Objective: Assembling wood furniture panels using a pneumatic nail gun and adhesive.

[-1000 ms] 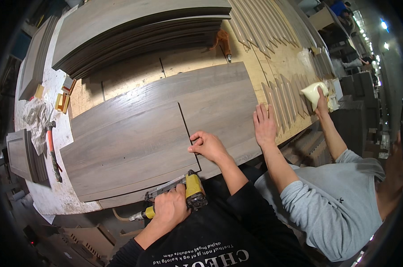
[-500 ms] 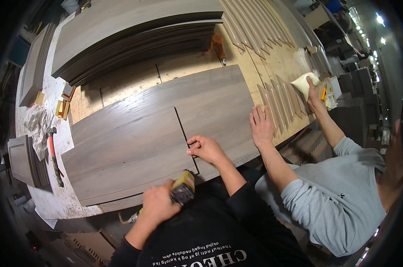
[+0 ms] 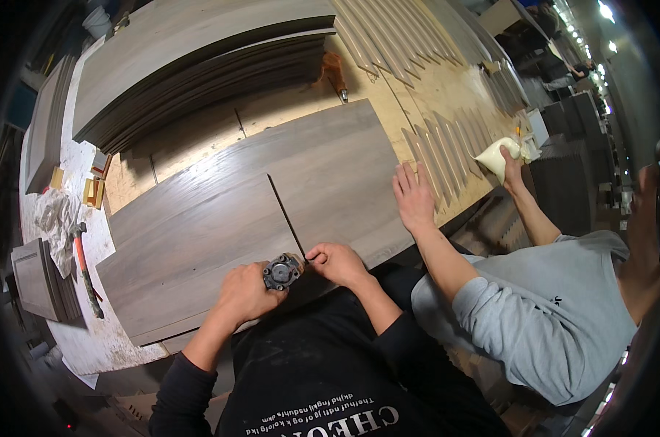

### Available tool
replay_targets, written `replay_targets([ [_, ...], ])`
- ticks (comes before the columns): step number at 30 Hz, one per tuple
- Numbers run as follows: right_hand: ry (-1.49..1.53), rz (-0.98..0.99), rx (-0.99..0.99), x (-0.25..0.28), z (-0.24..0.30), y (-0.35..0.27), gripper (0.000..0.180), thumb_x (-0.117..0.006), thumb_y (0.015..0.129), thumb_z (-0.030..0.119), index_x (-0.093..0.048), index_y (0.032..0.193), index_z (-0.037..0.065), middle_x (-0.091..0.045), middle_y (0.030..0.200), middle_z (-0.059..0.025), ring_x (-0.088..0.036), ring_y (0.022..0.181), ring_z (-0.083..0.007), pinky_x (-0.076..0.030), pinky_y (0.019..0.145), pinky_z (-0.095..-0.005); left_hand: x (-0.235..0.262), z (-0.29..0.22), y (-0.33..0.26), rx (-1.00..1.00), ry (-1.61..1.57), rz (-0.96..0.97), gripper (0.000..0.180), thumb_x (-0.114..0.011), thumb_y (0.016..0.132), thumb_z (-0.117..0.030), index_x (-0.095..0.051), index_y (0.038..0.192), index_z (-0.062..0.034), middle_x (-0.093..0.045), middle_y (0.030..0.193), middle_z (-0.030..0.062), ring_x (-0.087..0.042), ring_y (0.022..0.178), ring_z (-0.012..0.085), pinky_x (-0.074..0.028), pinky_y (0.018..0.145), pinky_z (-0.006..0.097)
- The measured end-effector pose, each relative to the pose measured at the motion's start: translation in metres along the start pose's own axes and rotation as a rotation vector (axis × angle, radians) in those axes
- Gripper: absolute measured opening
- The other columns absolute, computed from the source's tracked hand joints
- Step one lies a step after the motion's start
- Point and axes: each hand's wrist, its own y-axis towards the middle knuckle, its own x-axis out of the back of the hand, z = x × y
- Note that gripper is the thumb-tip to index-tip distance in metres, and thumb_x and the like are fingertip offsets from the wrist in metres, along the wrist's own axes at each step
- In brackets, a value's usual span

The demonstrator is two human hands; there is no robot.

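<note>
A large grey wood-grain panel lies flat in front of me, with a dark cut line running from its middle to the near edge. My left hand grips a small power tool at the near end of that cut. My right hand rests on the panel edge just right of the tool, fingertips at the cut. A co-worker in a grey sweatshirt presses one hand flat on the panel's right end and holds a pale cloth-like bag in the other.
A stack of grey boards lies at the back. An orange-handled hammer, crumpled rag and small wood blocks sit at the left. Rows of slanted slats cover the plywood table on the right; an orange tool lies behind the panel.
My left hand has brought the power tool up from below the panel edge to the near end of the cut. The co-worker's far hand and bag shifted slightly.
</note>
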Motion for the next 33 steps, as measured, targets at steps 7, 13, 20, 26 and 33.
replay_targets([
  [7,-0.015,-0.006,0.001,0.002,0.002,0.0,0.018,-0.063,0.076,0.009,-0.065,0.094,0.007,-0.068,0.076,-0.0047,-0.063,0.067,-0.0152,-0.049,0.063,-0.0274,-0.012,-0.002,-0.004,-0.043,0.138,-0.059,0.032,-0.068,0.066,-0.028,-0.063,0.082,-0.002,-0.064,0.075,0.0217,-0.062,0.076,0.0391,-0.049,0.071,0.046],
  [13,-0.057,0.007,0.016,0.003,0.003,0.003,0.018,-0.063,0.076,0.01,-0.065,0.094,0.007,-0.068,0.076,-0.0055,-0.063,0.067,-0.0163,-0.049,0.063,-0.0281,-0.022,0.002,-0.006,-0.111,0.159,-0.147,0.031,-0.069,0.065,-0.029,-0.063,0.081,-0.0028,-0.064,0.072,0.0213,-0.063,0.071,0.038,-0.05,0.066,0.046],
  [20,-0.092,-0.017,0.023,-0.001,-0.005,0.008,0.015,-0.063,0.075,0.014,-0.067,0.089,0.009,-0.068,0.081,-0.0105,-0.065,0.077,-0.0258,-0.051,0.072,-0.0338,-0.029,-0.004,-0.012,-0.094,0.232,-0.164,0.033,-0.069,0.065,-0.032,-0.064,0.081,-0.0034,-0.064,0.075,0.0212,-0.064,0.076,0.0357,-0.05,0.07,0.044],
  [26,-0.161,0.012,0.047,-0.003,-0.005,0.012,0.023,-0.072,0.072,0.024,-0.067,0.091,0.01,-0.068,0.087,-0.011,-0.065,0.08,-0.0265,-0.05,0.073,-0.0341,-0.002,-0.003,-0.019,-0.057,-0.013,-0.165,0.037,-0.069,0.066,-0.033,-0.066,0.085,-0.0016,-0.065,0.08,0.0214,-0.063,0.078,0.0374,-0.05,0.071,0.044],
  [33,-0.149,-0.074,0.094,0.0,0.004,0.029,0.036,-0.076,0.071,0.034,-0.066,0.094,0.009,-0.065,0.075,-0.0056,-0.061,0.068,-0.0196,-0.047,0.065,-0.031,0.032,-0.001,0.023,0.031,-0.05,-0.139,0.044,-0.07,0.063,-0.037,-0.067,0.084,0.0023,-0.065,0.082,0.0245,-0.064,0.082,0.0374,-0.05,0.073,0.042],
])
